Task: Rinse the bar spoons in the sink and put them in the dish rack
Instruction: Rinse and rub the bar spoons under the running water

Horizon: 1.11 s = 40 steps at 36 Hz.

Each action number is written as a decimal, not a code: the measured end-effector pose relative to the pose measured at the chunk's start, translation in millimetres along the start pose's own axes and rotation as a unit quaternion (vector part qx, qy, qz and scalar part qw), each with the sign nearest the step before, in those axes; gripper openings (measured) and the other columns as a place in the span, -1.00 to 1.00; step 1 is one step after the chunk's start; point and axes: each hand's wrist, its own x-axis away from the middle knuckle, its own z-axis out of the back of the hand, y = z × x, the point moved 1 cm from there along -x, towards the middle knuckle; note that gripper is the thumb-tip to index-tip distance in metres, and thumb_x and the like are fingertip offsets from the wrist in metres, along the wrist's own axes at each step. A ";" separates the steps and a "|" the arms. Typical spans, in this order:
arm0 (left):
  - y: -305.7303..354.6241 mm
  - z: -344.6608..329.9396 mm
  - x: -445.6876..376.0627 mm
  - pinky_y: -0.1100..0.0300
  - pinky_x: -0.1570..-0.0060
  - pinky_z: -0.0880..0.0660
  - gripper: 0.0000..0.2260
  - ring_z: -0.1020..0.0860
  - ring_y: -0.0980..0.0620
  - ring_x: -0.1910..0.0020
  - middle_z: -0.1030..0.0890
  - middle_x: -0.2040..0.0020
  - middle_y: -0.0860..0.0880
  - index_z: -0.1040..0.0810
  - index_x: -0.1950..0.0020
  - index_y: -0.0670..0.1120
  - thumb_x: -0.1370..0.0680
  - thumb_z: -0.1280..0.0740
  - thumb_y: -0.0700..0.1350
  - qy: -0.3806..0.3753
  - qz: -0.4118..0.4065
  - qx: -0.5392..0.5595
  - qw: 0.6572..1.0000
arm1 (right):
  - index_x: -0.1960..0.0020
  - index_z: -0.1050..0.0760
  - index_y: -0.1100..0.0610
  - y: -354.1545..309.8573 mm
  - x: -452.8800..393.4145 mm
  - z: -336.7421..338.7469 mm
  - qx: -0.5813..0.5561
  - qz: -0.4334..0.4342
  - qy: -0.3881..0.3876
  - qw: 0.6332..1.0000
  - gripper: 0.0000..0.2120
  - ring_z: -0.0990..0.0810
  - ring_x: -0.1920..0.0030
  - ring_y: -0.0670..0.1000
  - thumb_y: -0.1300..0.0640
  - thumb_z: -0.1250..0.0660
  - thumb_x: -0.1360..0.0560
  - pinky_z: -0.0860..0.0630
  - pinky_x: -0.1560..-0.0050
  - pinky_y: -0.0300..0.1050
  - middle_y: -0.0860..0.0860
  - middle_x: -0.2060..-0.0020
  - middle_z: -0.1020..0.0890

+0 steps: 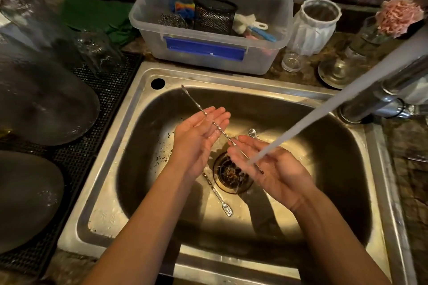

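A long twisted-stem bar spoon (222, 133) lies across both my upturned palms over the steel sink (231, 78). My left hand (199, 136) supports its upper stem with flat fingers; the thin end points up-left past the fingertips. My right hand (273, 169) cradles the lower end, where the water stream (324, 111) strikes it. A second bar spoon (217, 194) lies on the sink floor left of the drain (231, 176). The bowl of a third spoon (252, 132) shows just beyond my right fingertips.
The tap (393, 90) stands at the right rim. Behind the sink sits a clear plastic tub (208, 51) holding a black mesh cup (214, 15), scourers and brushes. Dark plates (46, 104) rest on a black mat (108, 90) to the left. Glasses and a jar stand back right.
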 end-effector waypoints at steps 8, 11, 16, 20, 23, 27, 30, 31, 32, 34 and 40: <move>1.0 5.4 0.9 0.04 -0.06 -0.62 -0.72 -0.65 -0.16 -0.17 -0.67 -0.15 -0.24 -0.43 -0.33 -0.29 -0.65 -0.12 -0.37 -0.014 -0.001 0.064 0.998 | -0.30 -0.42 0.45 1.1 0.6 -0.1 -0.035 0.016 -0.006 0.999 -0.53 -0.63 -0.18 0.36 0.31 -0.29 -0.41 -0.64 -0.11 0.21 0.38 -0.19 -0.62; 0.5 4.7 0.3 0.06 -0.01 -0.63 -0.73 -0.69 -0.11 -0.11 -0.71 -0.06 -0.20 -0.46 -0.31 -0.29 -0.66 -0.08 -0.37 0.002 -0.004 0.074 0.997 | -0.29 -0.42 0.46 3.6 0.9 -0.6 -0.045 0.013 -0.010 0.999 -0.56 -0.63 -0.19 0.37 0.34 -0.27 -0.44 -0.65 -0.08 0.20 0.39 -0.18 -0.61; -0.8 3.2 0.1 0.08 0.06 -0.65 -0.72 -0.72 -0.06 -0.02 -0.74 0.02 -0.17 -0.48 -0.27 -0.27 -0.67 -0.05 -0.38 0.026 -0.002 0.087 0.996 | -0.22 -0.48 0.46 7.1 3.6 -1.4 -0.005 0.005 -0.006 1.000 -0.73 -0.64 -0.19 0.33 0.37 -0.11 -0.63 -0.68 -0.01 0.09 0.40 -0.21 -0.60; -3.8 3.1 1.1 0.09 0.08 -0.64 -0.72 -0.71 -0.07 -0.02 -0.73 0.01 -0.18 -0.48 -0.30 -0.28 -0.67 -0.07 -0.38 0.036 0.001 0.088 0.995 | -0.24 -0.47 0.47 7.4 10.8 -2.2 0.018 0.004 -0.014 1.000 -0.73 -0.63 -0.21 0.32 0.42 -0.12 -0.60 -0.66 -0.09 0.07 0.40 -0.20 -0.60; -6.8 2.4 3.5 0.09 0.07 -0.64 -0.71 -0.71 -0.08 -0.04 -0.73 -0.01 -0.19 -0.47 -0.31 -0.29 -0.67 -0.06 -0.38 0.032 0.004 0.087 0.996 | -0.23 -0.48 0.48 7.4 16.0 -2.5 0.022 0.009 -0.004 1.000 -0.72 -0.64 -0.19 0.33 0.48 -0.13 -0.56 -0.64 -0.12 0.10 0.43 -0.20 -0.59; -11.9 -0.1 8.3 0.07 0.05 -0.64 -0.73 -0.70 -0.10 -0.07 -0.70 -0.06 -0.21 -0.46 -0.31 -0.29 -0.66 -0.10 -0.37 0.031 0.006 0.078 0.996 | -0.25 -0.45 0.51 8.1 22.4 -2.4 0.041 0.012 0.001 0.999 -0.68 -0.64 -0.20 0.30 0.48 -0.21 -0.51 -0.62 -0.16 0.07 0.43 -0.18 -0.60; -15.6 -1.7 12.9 0.07 0.05 -0.64 -0.74 -0.70 -0.11 -0.06 -0.66 -0.12 -0.23 -0.47 -0.29 -0.29 -0.66 -0.10 -0.37 0.035 0.010 0.073 0.997 | -0.26 -0.45 0.51 9.6 27.8 0.2 0.074 0.013 0.007 0.997 -0.66 -0.65 -0.20 0.27 0.47 -0.24 -0.49 -0.61 -0.17 0.03 0.40 -0.18 -0.61; -17.0 -2.3 14.6 0.06 0.04 -0.64 -0.74 -0.70 -0.11 -0.06 -0.65 -0.13 -0.24 -0.47 -0.30 -0.29 -0.66 -0.10 -0.37 0.035 0.013 0.071 0.997 | -0.26 -0.46 0.49 10.1 29.4 1.7 0.087 0.012 0.013 0.996 -0.67 -0.65 -0.20 0.26 0.47 -0.24 -0.51 -0.60 -0.18 0.02 0.39 -0.17 -0.62; -18.5 -2.9 16.2 0.06 0.03 -0.64 -0.74 -0.70 -0.11 -0.06 -0.65 -0.14 -0.24 -0.47 -0.30 -0.30 -0.66 -0.09 -0.37 0.036 0.017 0.070 0.997 | -0.26 -0.47 0.48 10.6 31.0 3.5 0.099 0.012 0.020 0.995 -0.68 -0.65 -0.20 0.26 0.48 -0.23 -0.51 -0.60 -0.18 0.03 0.38 -0.17 -0.63; -21.8 -3.8 19.4 0.04 0.03 -0.65 -0.74 -0.71 -0.11 -0.04 -0.65 -0.13 -0.25 -0.46 -0.30 -0.31 -0.66 -0.09 -0.37 0.037 0.021 0.067 0.997 | -0.24 -0.48 0.48 10.8 34.4 6.5 0.121 0.015 0.028 0.992 -0.68 -0.65 -0.20 0.26 0.49 -0.24 -0.49 -0.59 -0.19 0.05 0.38 -0.15 -0.64; -31.7 -6.7 30.3 -0.01 -0.04 -0.64 -0.74 -0.69 -0.15 -0.07 -0.66 -0.11 -0.27 -0.44 -0.32 -0.33 -0.65 -0.11 -0.38 0.040 0.036 0.055 0.997 | -0.21 -0.53 0.44 10.5 49.2 16.0 0.126 0.024 0.037 0.991 -0.65 -0.69 -0.13 0.26 0.46 -0.30 -0.42 -0.66 -0.09 -0.01 0.37 -0.11 -0.66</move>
